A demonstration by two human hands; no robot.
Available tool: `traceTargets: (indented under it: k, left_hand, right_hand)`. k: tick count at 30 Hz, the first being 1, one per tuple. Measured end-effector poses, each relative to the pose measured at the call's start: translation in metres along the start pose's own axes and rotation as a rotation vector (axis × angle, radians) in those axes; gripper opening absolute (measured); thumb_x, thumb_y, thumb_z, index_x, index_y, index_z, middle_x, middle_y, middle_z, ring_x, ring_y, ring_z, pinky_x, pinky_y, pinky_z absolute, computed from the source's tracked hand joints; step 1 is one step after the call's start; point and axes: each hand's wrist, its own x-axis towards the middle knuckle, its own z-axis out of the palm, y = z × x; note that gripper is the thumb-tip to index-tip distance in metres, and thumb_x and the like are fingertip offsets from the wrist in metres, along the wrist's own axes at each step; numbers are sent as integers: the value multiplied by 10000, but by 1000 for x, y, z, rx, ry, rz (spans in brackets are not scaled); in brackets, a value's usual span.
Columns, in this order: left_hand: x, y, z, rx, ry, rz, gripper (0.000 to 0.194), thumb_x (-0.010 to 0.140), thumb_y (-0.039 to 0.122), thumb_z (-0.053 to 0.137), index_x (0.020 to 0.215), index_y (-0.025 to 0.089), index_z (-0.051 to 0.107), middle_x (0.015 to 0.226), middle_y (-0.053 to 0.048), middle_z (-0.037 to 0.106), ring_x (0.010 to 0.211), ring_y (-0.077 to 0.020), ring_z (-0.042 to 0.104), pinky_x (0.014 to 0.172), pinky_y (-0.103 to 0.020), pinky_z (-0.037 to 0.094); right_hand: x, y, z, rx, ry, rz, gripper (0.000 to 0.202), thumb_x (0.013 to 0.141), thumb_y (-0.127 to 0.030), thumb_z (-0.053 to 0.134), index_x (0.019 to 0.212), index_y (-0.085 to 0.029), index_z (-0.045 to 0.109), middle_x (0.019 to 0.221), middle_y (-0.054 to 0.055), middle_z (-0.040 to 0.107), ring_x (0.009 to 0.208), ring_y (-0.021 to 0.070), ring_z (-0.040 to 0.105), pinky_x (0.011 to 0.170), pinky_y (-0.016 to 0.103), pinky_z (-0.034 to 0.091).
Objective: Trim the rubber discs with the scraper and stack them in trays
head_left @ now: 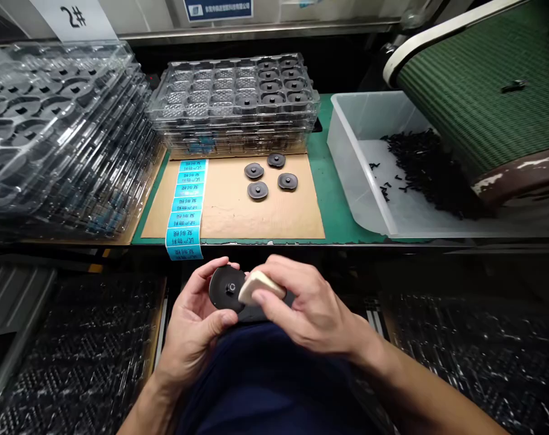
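Note:
Between the thumb and fingers of my left hand is a round black plastic part, its small central post facing up. My right hand grips a cream-coloured pad, whose tip is right by the black part's edge; whether they touch I cannot tell. Beyond my hands, several similar black parts lie on a brown cardboard sheet. A strip of blue labels runs along the sheet's left side and hangs over the table edge.
Stacked clear trays stand at the back, the top one partly filled with black parts. A taller tray stack rises at left. To the right, a translucent bin holds small black pieces beneath a green conveyor belt.

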Motion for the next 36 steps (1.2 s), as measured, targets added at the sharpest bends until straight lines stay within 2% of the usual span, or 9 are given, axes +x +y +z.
traceTargets:
  k: [2, 6, 11, 15, 19, 22, 27, 33, 36]
  left_hand:
    - [-2, 3, -4, -30, -20, -59, 675, 734, 341, 942, 1361, 289, 698, 1305, -90, 741, 1163, -245, 713, 987, -253, 571]
    - [-4, 5, -7, -77, 9, -110, 618, 790, 452, 885, 1355, 262, 720, 1306, -121, 746, 1112, -259, 727, 916, -278, 608]
    - [-2, 4, -5, -175, 97, -106, 488, 883, 396, 805, 1346, 271, 720, 1187, -81, 786, 1009, -209, 754, 890, -271, 624]
    - [0, 4, -4, -233, 78, -135, 431, 912, 394, 761, 1299, 207, 744, 1146, -95, 790, 931, -219, 761, 809, -298, 650]
    - [1, 6, -1, -283, 144, -191, 409, 905, 418, 765, 1236, 178, 772, 1033, -81, 807, 855, -194, 760, 757, -266, 650]
    - [2, 7, 1, -271, 144, -214, 418, 894, 438, 771, 1212, 167, 778, 1035, -85, 803, 782, -193, 754, 675, -274, 653]
    - [2, 8, 3, -278, 235, -150, 372, 908, 393, 759, 1228, 203, 772, 1037, -55, 805, 892, -176, 763, 798, -239, 639]
    - [3, 9, -1, -212, 177, -150, 405, 890, 414, 775, 1220, 178, 782, 1158, -100, 793, 927, -224, 763, 790, -295, 656]
    - [4, 8, -1, -225, 229, -60, 411, 888, 394, 790, 1261, 223, 766, 1186, -69, 794, 1001, -197, 759, 898, -256, 624]
  right_hand:
    - [5, 3, 1, 9, -52, -43, 129, 1003, -184, 568, 1031, -215, 689, 873, 27, 663, 753, 158, 603, 699, 289, 503]
    - [13, 5, 5, -133, 71, -137, 230, 1033, -205, 548, 1235, -209, 659, 1091, 89, 706, 943, 200, 660, 840, 331, 540]
    - [15, -1, 8, -67, -101, -42, 136, 965, -152, 552, 998, -217, 667, 819, 8, 618, 700, 148, 553, 658, 278, 453]
    - [15, -4, 10, -211, -41, -8, 158, 1014, -204, 514, 1013, -193, 671, 919, 55, 643, 795, 172, 582, 725, 302, 453]
    - [14, -5, 11, -158, -149, -31, 137, 982, -195, 543, 888, -215, 640, 784, 8, 585, 664, 147, 508, 635, 289, 411]
    - [14, -5, 14, -254, -76, -2, 161, 1025, -243, 514, 938, -209, 645, 878, 42, 630, 744, 166, 555, 686, 300, 434]
    - [13, -8, 19, -92, -99, 23, 210, 964, -198, 553, 758, -229, 523, 732, -10, 555, 635, 137, 484, 605, 285, 389]
    - [19, -1, 23, -262, -5, -51, 171, 1050, -234, 501, 1093, -200, 663, 993, 67, 671, 867, 180, 617, 775, 297, 466]
    - [16, -1, 29, -206, 31, -4, 140, 1015, -240, 519, 955, -201, 639, 840, 33, 625, 743, 164, 579, 688, 288, 444]
